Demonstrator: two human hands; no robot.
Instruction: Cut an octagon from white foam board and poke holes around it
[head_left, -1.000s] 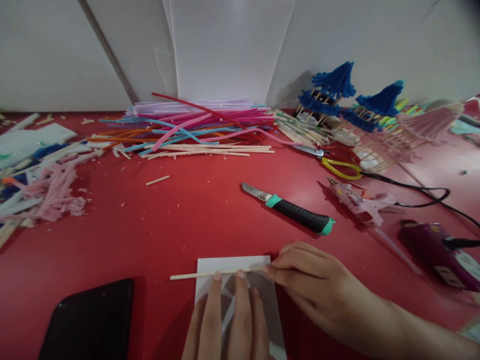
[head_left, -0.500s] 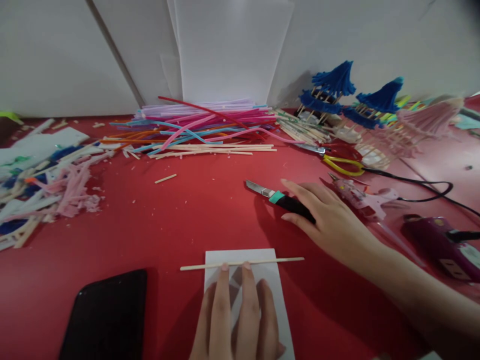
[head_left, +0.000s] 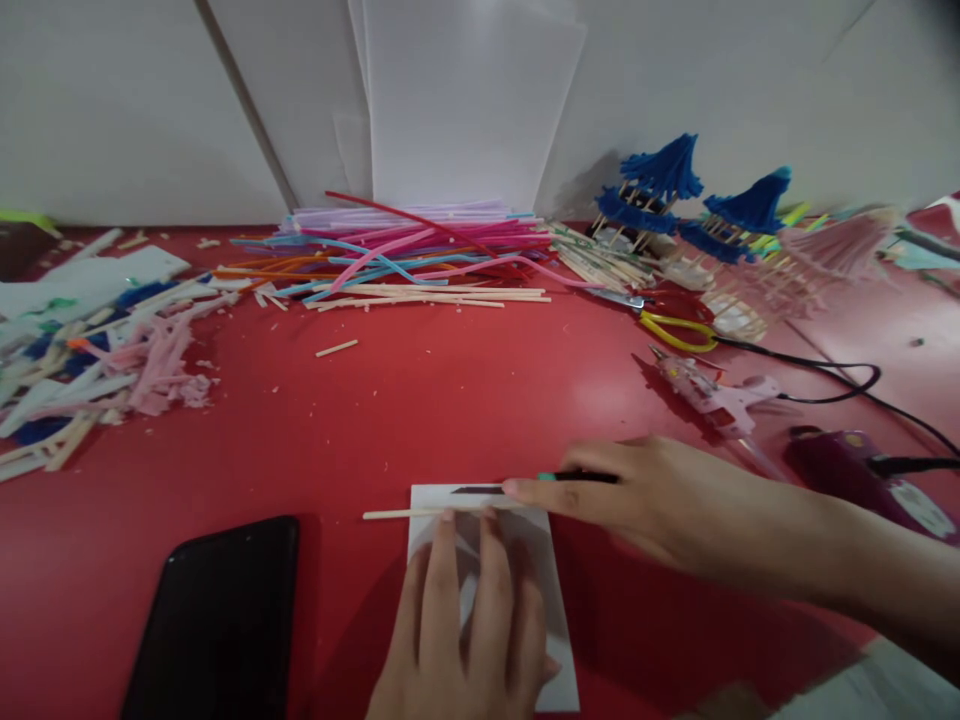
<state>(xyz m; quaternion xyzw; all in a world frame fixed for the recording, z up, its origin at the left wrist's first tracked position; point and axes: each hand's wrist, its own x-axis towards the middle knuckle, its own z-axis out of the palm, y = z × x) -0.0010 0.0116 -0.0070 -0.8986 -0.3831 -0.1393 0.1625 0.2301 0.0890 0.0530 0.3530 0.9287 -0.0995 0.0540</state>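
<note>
Stick (head_left: 386, 515): lying across the white card (head_left: 562, 680), just inside its far edge, left end overhanging.
Left hand (head_left: 472, 630): fingers slightly spread, two tips on the stick.
Right hand (head_left: 645, 510): fingers gripping the knife (head_left: 547, 477).
Change: I see the knife's been lifted off the surface (head_left: 337, 420), bringing its blade close beside the stick.

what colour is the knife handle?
Black handle, teal toward the blade; best seen in the head view, partly hidden by the right hand.
</note>
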